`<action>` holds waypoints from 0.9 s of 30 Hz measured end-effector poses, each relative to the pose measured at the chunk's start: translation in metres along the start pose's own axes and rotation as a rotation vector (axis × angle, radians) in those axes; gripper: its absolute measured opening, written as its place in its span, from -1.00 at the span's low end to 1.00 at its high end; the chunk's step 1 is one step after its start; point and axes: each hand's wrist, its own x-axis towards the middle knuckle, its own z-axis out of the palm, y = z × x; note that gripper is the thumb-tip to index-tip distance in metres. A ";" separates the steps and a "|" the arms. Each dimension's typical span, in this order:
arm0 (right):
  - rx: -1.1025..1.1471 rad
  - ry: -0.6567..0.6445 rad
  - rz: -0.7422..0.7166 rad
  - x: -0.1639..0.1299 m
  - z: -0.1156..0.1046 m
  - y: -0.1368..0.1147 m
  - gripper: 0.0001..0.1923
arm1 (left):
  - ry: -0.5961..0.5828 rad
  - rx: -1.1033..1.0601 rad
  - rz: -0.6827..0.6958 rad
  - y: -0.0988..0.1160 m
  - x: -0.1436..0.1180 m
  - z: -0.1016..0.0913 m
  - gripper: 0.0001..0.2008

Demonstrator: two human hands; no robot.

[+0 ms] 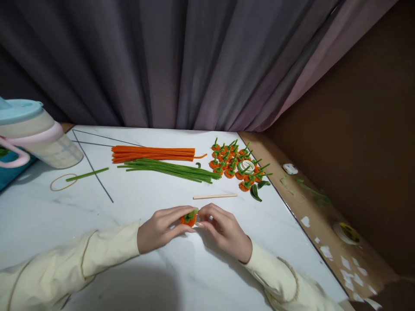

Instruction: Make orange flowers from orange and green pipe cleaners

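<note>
A small orange pipe-cleaner fruit [188, 219] with a green leafy top, like a persimmon or pumpkin, is held low over the white table. My left hand [164, 224] grips it between thumb and fingers from the left. From the right, my right hand [225, 226] meets it with curled fingers, pinching close to the green tip. Just beyond my hands lies a thin wooden stick [215, 197]. Farther back are a bundle of orange pipe cleaners [155, 153] and a bundle of green pipe cleaners [171, 169].
Several finished orange fruits [229, 171] stand at the back right around rolls of tape [248, 166], with dark green leaves [255, 192] beside them. A large cup [48, 138] stands at left, near a rubber band [55, 183] and a single green pipe cleaner [87, 174]. Paper scraps [326, 252] litter the right-hand board.
</note>
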 end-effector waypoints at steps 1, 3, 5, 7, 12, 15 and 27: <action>-0.005 -0.008 -0.012 -0.001 0.002 0.000 -0.85 | 0.009 0.019 0.009 0.000 -0.001 0.000 -0.67; -0.009 -0.025 -0.031 -0.003 0.005 0.001 -0.84 | 0.020 0.054 0.021 0.000 -0.003 0.000 -0.66; -0.015 -0.035 -0.051 -0.004 0.007 0.000 -0.84 | 0.026 0.084 0.046 0.000 -0.004 0.001 -0.66; -0.038 -0.048 -0.063 -0.006 0.009 0.000 -0.83 | 0.024 0.102 0.087 0.001 -0.005 0.001 -0.67; -0.142 -0.061 -0.091 -0.011 0.013 0.002 -0.79 | 0.002 0.142 0.159 0.001 -0.006 0.001 -0.63; -0.205 -0.053 -0.117 -0.014 0.019 0.002 -0.77 | -0.036 0.146 0.124 -0.001 -0.009 0.001 -0.63; -0.294 -0.105 -0.002 -0.006 -0.015 -0.019 -0.86 | -0.103 -0.656 -0.809 0.019 0.010 0.001 -0.56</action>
